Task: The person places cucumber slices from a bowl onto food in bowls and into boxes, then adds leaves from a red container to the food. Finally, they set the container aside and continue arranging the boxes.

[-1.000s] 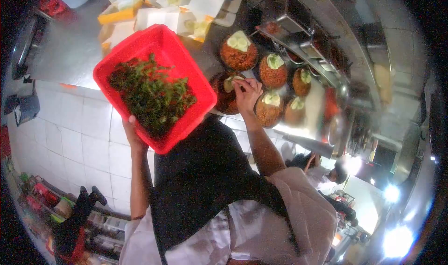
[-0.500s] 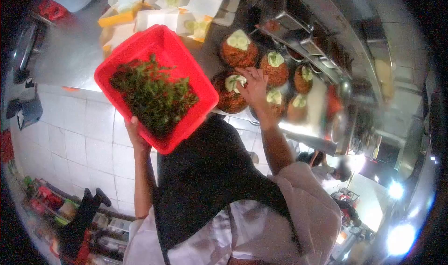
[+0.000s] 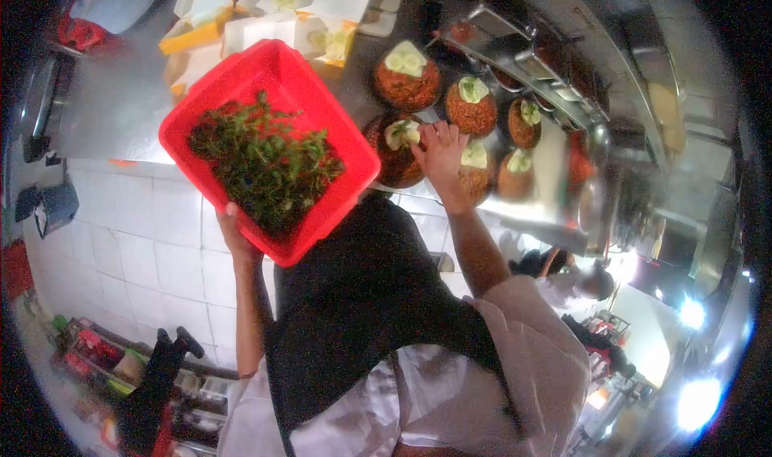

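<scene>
My left hand (image 3: 239, 236) grips the near left side of a red plastic tub (image 3: 358, 163), its thumb over the rim. A pile of leafy green herbs (image 3: 269, 163) lies in the tub, which is tilted towards me. My right hand (image 3: 442, 150) is at the right edge of a plate of reddish-brown food (image 3: 394, 167), fingers bent and drawn together beside its pale garnish. Green leaf shows on that garnish (image 3: 401, 133). Whether anything is between these fingertips is hidden. Close by are several similar portions, such as one with cucumber slices (image 3: 404, 59) and one with a green sprig (image 3: 471, 89).
Open white and yellow takeaway boxes (image 3: 265, 34) stand on the steel counter (image 3: 112, 119) behind the tub. Metal containers (image 3: 555, 63) line a rack at the back right. Another person (image 3: 575, 284) is at the right, and dark-clothed legs (image 3: 149, 389) show lower left.
My right hand has moved slightly right, off the middle of the garnish, and its fingers have curled in. The tub has hardly moved in my left hand.
</scene>
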Tool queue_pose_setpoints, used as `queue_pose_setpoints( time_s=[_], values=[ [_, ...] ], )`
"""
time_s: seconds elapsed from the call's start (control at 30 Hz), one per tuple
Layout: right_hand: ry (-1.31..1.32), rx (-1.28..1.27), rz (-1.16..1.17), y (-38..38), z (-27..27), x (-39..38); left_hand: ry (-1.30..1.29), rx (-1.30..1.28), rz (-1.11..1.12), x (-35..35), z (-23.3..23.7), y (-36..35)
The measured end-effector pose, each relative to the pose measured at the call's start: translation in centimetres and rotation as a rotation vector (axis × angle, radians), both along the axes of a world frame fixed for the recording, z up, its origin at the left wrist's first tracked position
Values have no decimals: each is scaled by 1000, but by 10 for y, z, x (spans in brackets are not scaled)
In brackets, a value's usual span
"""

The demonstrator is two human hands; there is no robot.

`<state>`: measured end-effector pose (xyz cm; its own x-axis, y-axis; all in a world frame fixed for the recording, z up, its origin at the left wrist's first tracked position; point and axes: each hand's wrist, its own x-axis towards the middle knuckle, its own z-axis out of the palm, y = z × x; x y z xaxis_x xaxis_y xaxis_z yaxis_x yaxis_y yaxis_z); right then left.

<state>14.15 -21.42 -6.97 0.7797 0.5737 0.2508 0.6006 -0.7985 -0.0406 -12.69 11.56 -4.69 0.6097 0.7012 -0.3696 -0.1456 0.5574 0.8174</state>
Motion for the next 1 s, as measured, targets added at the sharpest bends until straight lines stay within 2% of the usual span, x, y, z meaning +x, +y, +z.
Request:
queue_pose_setpoints(
  time_s=[0.1, 0.17, 0.33, 0.47, 0.67, 0.83, 1.0],
  values=[
    [-37, 2, 23, 1, 1, 8, 1, -82, 3, -7, -21, 4],
    [-15, 4, 27, 7, 11, 13, 13, -65, 6, -7, -19, 3],
    [-11, 19, 246, 14, 18, 30, -10, -85, 59, -6, -16, -3],
    [-8, 2, 262, 12, 14, 35, -31, -33, 1, -4, -1, -6],
    [19, 108, 116, 16, -2, 24, -18, -29, 11, -8, -6, -5],
    [-5, 163, -100, 26, -16, 10, -11, -32, -12, -4, -1, -7],
    [4, 192, -138, 26, -10, 3, 7, -13, -46, 1, 2, -9]
  ],
)
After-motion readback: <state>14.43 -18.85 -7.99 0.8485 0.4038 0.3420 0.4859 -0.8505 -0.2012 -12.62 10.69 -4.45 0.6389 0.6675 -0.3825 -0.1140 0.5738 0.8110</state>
